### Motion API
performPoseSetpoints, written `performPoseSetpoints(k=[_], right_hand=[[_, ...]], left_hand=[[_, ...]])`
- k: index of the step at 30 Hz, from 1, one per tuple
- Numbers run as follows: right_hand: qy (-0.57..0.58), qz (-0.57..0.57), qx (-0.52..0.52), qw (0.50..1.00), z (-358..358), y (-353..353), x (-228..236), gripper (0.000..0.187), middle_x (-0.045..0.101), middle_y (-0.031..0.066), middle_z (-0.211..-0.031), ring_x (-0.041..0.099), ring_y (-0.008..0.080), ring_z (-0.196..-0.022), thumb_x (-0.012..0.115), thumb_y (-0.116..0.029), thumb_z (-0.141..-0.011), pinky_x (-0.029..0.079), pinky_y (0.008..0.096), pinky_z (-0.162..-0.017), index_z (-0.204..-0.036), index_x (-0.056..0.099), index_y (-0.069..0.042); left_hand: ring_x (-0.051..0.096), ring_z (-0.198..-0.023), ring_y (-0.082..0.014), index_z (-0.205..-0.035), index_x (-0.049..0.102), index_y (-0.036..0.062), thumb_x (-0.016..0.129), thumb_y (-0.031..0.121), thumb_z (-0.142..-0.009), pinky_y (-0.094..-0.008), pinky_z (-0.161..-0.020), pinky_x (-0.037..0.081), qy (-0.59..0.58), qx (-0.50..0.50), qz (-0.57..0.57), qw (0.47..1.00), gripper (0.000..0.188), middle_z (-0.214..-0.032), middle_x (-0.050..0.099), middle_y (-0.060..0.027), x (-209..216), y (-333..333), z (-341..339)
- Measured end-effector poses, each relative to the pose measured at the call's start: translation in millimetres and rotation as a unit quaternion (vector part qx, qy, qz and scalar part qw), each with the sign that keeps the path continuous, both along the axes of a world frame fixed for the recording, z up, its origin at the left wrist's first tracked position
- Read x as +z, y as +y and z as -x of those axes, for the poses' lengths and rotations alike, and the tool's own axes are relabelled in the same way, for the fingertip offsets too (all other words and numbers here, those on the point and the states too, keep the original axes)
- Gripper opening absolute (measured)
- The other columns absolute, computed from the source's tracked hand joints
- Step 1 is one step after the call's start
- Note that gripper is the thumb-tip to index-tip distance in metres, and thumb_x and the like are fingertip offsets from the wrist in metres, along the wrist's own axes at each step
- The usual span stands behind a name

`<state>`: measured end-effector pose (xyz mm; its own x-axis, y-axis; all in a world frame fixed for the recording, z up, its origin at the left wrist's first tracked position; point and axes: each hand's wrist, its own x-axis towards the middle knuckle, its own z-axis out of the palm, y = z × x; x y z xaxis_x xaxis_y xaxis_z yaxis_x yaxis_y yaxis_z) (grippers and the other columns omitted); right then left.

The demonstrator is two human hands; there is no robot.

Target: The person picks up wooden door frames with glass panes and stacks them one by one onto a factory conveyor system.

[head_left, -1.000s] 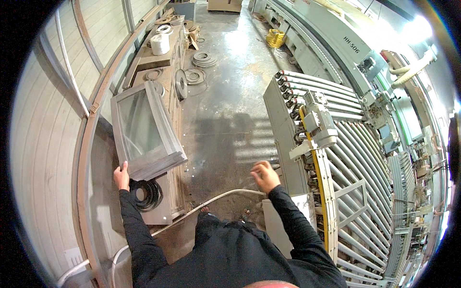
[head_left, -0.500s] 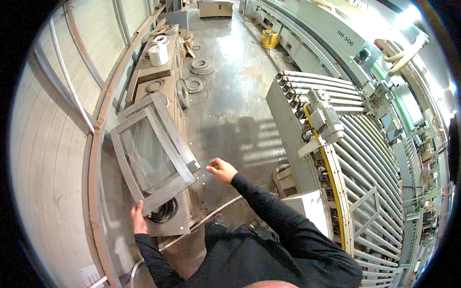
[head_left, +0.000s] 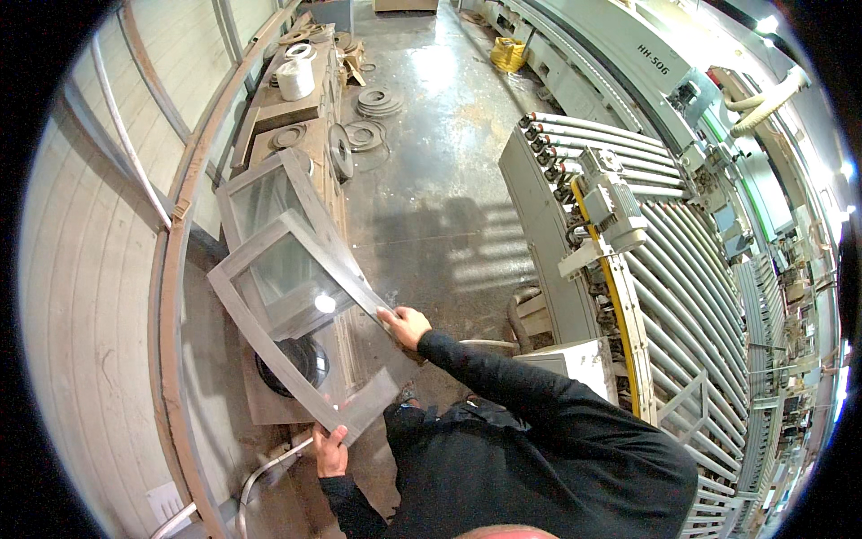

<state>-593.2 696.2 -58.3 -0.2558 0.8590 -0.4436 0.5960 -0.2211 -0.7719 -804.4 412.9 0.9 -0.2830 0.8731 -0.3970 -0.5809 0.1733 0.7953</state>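
A grey frame with a clear pane (head_left: 359,403) is tilted in front of me, overlapping a second similar framed panel (head_left: 236,208) behind it. My left hand (head_left: 331,452) grips its near lower corner, thumb on top. My right hand (head_left: 406,326) is closed round its right side. Both hands' fingertips are hidden under the frame. The second panel rests on the long brown bench (head_left: 260,409) along the wall. Seen past the held frame is a black coil (head_left: 310,357) lying on the bench.
Coils of edging strip (head_left: 380,101) lie on the floor beside the bench. A white roll (head_left: 294,81) stands farther along it. To the right is a roller conveyor (head_left: 691,296) with a motor (head_left: 616,211). A yellow bag (head_left: 508,54) sits by the long machine.
The top framed panel has come toward me, off the one behind it. My right hand, earlier apart from it, now grips its side. My left hand has moved nearer my body.
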Motion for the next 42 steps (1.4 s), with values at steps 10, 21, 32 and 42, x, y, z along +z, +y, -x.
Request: performPoseSetpoints(k=[10,21,32,42], right_hand=[[0.334,0.005,-0.304,0.892,-188.4,-89.2,28.3,0.046,0.063,0.0026,-0.080,0.063,0.0161,-0.064,0.060,-0.049,-0.103,0.051,0.0311,-0.052,-0.111,0.065,-0.004],[0.205,-0.102,-0.675,0.702,-426.8,-184.0,46.8,0.072,0.062,0.0129,-0.098,0.063,0.0253,-0.079,0.040,-0.064,-0.107,0.055,0.0410,-0.058,-0.138,0.052,0.000],[0.155,-0.223,-0.804,0.529,-757.5,-213.7,30.7,0.069,0.064,0.0141,-0.073,0.065,0.0271,-0.062,0.036,-0.059,-0.108,0.055,0.0417,-0.058,-0.110,0.061,0.006],[0.072,-0.143,-0.855,0.494,-976.4,-104.7,-2.8,0.076,0.074,0.0240,-0.097,0.076,0.0322,-0.075,0.039,-0.055,-0.108,0.064,0.0436,-0.061,-0.114,0.063,0.017]], left_hand=[[0.059,-0.131,-0.0253,-0.149,0.045,-0.0051,0.076,0.020,-0.087,-0.0385,-0.114,0.042,0.161,-0.372,-0.069,0.912,0.074,-0.140,0.065,-0.0112,72.0,77.6,-65.7],[0.064,-0.123,-0.0237,-0.147,0.050,-0.0013,0.068,0.031,-0.100,-0.0366,-0.107,0.048,0.218,-0.541,-0.196,0.788,0.059,-0.138,0.065,-0.0164,118.8,196.1,-295.6],[0.071,-0.115,-0.0256,-0.146,0.053,0.0010,0.067,0.026,-0.101,-0.0378,-0.099,0.054,0.331,-0.565,-0.041,0.755,0.054,-0.126,0.073,-0.0154,44.0,151.5,-353.5],[0.071,-0.111,-0.0221,-0.143,0.055,-0.0001,0.065,0.025,-0.102,-0.0367,-0.098,0.053,0.427,-0.522,-0.003,0.738,0.049,-0.120,0.075,-0.0145,16.1,138.5,-359.0]])
